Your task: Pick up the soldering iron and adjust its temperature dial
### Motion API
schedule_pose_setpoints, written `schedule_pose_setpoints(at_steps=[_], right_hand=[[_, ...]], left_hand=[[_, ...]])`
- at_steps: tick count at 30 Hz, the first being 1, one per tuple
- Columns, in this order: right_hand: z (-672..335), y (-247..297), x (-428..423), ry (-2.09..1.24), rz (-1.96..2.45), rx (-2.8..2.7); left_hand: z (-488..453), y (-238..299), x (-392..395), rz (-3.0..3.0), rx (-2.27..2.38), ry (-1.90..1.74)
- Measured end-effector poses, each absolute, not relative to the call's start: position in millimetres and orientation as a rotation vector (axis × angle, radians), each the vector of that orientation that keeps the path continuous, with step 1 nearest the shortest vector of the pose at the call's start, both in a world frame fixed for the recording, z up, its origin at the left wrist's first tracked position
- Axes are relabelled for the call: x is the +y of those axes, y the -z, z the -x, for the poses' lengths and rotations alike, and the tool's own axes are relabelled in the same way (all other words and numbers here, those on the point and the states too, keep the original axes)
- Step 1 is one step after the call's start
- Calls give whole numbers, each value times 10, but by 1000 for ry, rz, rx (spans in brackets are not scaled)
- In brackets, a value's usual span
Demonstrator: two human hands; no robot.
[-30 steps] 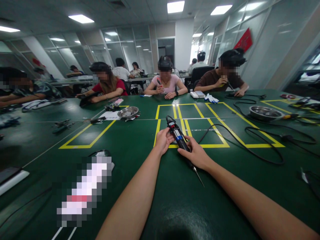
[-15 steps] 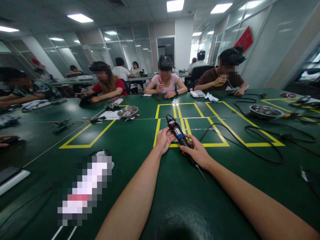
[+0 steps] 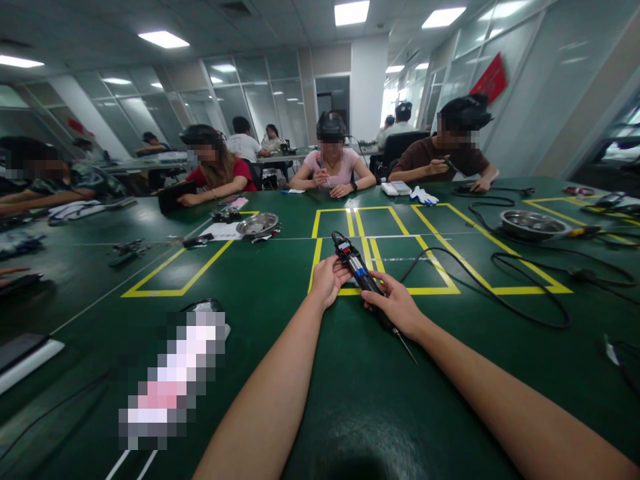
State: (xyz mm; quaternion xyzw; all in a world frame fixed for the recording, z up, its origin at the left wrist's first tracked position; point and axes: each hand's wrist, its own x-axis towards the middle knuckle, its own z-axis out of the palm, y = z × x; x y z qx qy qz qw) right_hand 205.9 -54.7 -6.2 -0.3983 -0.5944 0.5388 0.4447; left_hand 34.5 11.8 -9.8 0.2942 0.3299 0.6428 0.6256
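Observation:
Above the green table I hold an electric screwdriver (image 3: pixel 359 272), a black body with a silver section, a blue ring and a red switch near its rear. Its long thin bit points back toward me and to the right, and a black hanging loop sits at the far end. My right hand (image 3: pixel 399 305) is wrapped around the black front grip. Against the rear part rest the curled fingers of my left hand (image 3: pixel 327 281), supporting it from the left side; some fingertips are hidden behind the tool.
Yellow tape rectangles (image 3: pixel 435 291) mark the green table (image 3: pixel 280 400). A black cable (image 3: pixel 500 280) loops across the right side. Steel bowls (image 3: pixel 533 223) stand left and right, and a blurred-out device (image 3: pixel 175 373) lies at my left. Co-workers sit opposite; white gloves (image 3: pixel 424 195) lie near them.
My hands and the screwdriver stay almost as they were. Across the table, the person at right has lowered the tool from near the head, and the person in red has tilted a black tablet up.

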Motion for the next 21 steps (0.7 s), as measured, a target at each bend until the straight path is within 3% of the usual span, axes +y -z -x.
schedule_pose_setpoints(at_steps=[21], right_hand=[[-2080,26,-564,-1330,994,-1496]], left_hand=[[-274,109,125,-551,685,-1360]])
